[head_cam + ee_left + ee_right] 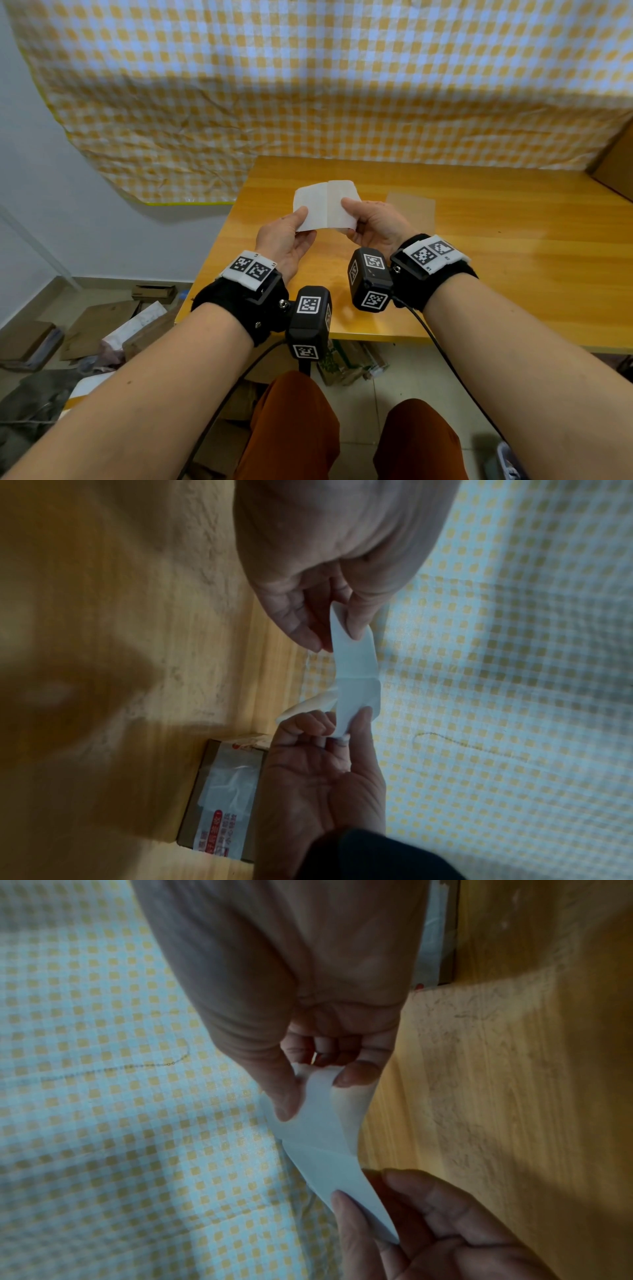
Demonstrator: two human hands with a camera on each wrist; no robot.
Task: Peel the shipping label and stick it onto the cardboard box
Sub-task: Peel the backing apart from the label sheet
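The white shipping label sheet (pixel 325 202) (pixel 356 685) (pixel 325 1139) is held in the air above the wooden table (pixel 496 274), creased down its middle. My left hand (pixel 301 222) (pixel 337 639) (pixel 363 1191) pinches its left end between thumb and fingers. At the right end my right hand (pixel 349 212) (pixel 346 723) (pixel 315 1096) pinches it, and there a thin layer curls away from the sheet. The small cardboard box (pixel 411 209) (pixel 222 799) (pixel 441 934), taped on top, lies on the table just behind and right of my right hand.
A yellow checkered cloth (pixel 308 85) hangs behind the table. A large brown carton (pixel 613 164) stands at the table's far right. Flattened cardboard and bags (pixel 113 329) litter the floor on the left. Cables run from both wrist cameras under the table's front edge.
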